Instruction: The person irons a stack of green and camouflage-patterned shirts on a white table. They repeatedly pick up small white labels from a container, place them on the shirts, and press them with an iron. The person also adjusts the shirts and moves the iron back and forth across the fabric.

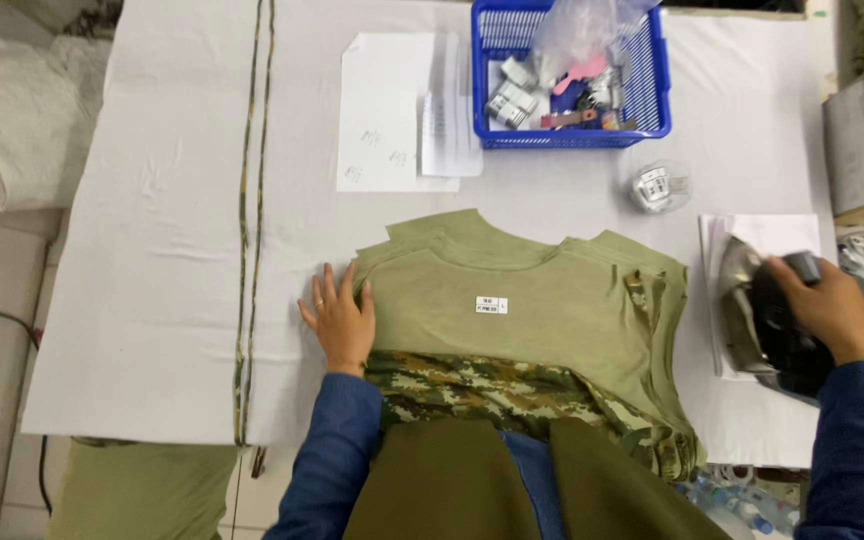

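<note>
Olive fabric pieces (pixel 512 300), soft, light, stacked at table's (pixel 152 300) near edge, best pinned flat at edges: left hand (pixel 340 318) spread open on them, right hand (pixel 827 305) clamped on iron (pixel 767 320).

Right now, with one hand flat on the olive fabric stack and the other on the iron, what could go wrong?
1. The right hand grips the dark clothes iron, which rests tilted on white paper sheets near the table edge; it might scorch them or slide off.
2. The left hand presses the left edge of the stacked olive-green fabric pieces; if the iron comes across, the fingers may be in its path.
3. The small white paper tag on the top piece could get ironed over.
</note>
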